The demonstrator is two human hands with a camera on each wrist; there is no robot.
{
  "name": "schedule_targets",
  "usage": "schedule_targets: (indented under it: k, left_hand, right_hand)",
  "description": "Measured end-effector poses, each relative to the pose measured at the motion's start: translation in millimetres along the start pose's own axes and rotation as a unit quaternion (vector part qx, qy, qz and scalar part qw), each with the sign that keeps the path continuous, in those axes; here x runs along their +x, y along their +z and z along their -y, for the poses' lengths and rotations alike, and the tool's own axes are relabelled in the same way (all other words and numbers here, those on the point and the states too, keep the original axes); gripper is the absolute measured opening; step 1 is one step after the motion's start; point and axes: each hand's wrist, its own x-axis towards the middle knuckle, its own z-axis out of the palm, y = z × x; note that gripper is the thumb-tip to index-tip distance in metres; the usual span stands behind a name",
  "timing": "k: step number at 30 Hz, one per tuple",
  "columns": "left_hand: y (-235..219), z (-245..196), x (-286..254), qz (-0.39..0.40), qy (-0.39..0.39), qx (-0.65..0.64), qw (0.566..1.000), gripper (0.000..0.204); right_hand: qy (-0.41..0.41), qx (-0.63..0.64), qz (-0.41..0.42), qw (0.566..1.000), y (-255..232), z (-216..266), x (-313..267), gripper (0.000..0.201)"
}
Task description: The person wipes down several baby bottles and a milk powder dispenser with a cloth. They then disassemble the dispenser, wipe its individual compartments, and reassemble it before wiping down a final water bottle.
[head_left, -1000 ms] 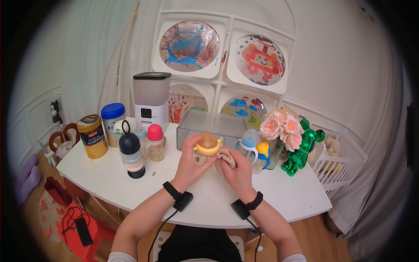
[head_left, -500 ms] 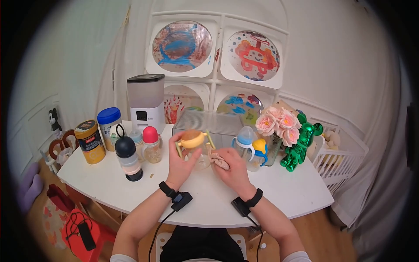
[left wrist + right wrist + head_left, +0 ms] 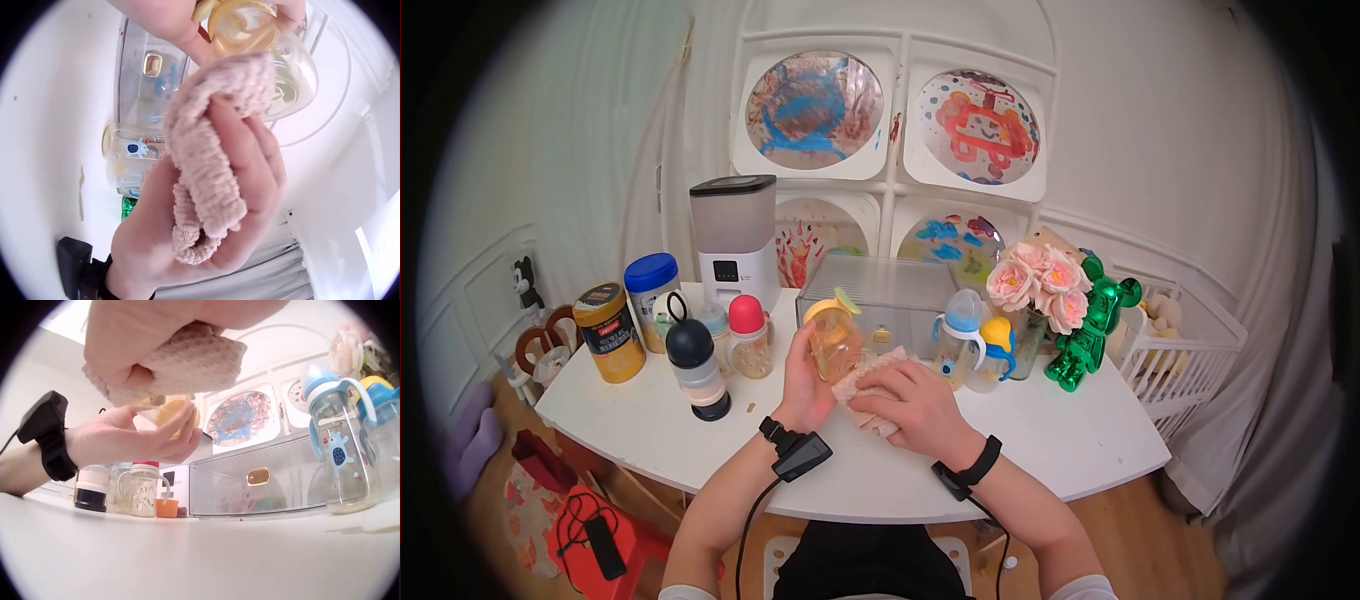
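My left hand [image 3: 804,390] grips a clear baby bottle [image 3: 836,345] with a yellow collar and handles, tilted above the table. In my right hand [image 3: 932,412] is a bunched pale pink textured cloth [image 3: 870,395], overlapping the lower side of the bottle in the head view. The left wrist view shows the cloth [image 3: 209,162] folded between the right fingers, close beside the yellow collar [image 3: 240,28]. From the right wrist, the cloth [image 3: 194,362] hangs over the left hand [image 3: 131,436], whose fingers hide most of the bottle.
On the white table [image 3: 1040,450], a blue-topped bottle [image 3: 958,340] and a yellow-and-blue bottle [image 3: 996,352] stand right. At left are a dark-capped container [image 3: 696,365], a red-capped bottle [image 3: 749,340] and a formula tin [image 3: 608,335]. Behind sits a transparent drawer box [image 3: 910,300].
The bottle has turned in the left hand, from collar facing up to tilted with its clear body showing. The right hand has brought the cloth leftward onto its lower side, spread wider.
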Motion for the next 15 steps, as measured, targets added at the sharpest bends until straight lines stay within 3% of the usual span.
schedule_targets:
  k: [1, 3, 4, 6, 7, 9, 13, 15]
  left_hand:
    - [-0.6, -0.3, 0.6, -0.009, 0.01, 0.003, 1.0, 0.054]
    - [0.6, -2.2, 0.4, -0.013, 0.015, -0.034, 0.999, 0.055]
    - [1.2, -3.4, -0.2, -0.02, 0.019, -0.072, 0.997, 0.057]
    - [5.4, -5.1, -4.3, 0.003, 0.018, -0.051, 0.999, 0.057]
    - [7.6, -4.6, -5.4, 0.022, 0.019, -0.04, 0.999, 0.057]
    - [7.4, -2.0, -6.4, 0.032, 0.01, 0.005, 0.999, 0.061]
    - [-8.3, 8.7, 0.6, 0.036, 0.004, 0.121, 0.992, 0.062]
    - [-6.2, 13.2, -3.9, 0.063, 0.01, 0.136, 0.989, 0.06]
  right_hand:
    - [-0.001, -0.001, -0.003, 1.0, 1.8, -2.5, -1.9, 0.049]
    - [0.093, 0.004, 0.108, 0.99, 10.3, -10.1, -9.8, 0.04]
    - [0.094, 0.003, 0.102, 0.99, 16.4, -16.9, -15.8, 0.04]
    - [0.236, 0.06, 0.071, 0.967, 30.6, -29.8, -26.4, 0.032]
    - [0.241, 0.057, 0.062, 0.967, 33.3, -33.3, -25.6, 0.032]
    - [0.284, 0.144, -0.158, 0.934, 31.5, -42.5, -22.9, 0.031]
    - [0.285, 0.245, -0.227, 0.898, 11.4, -31.3, -7.2, 0.038]
    - [0.221, 0.22, -0.178, 0.933, 16.4, -29.7, -10.0, 0.045]
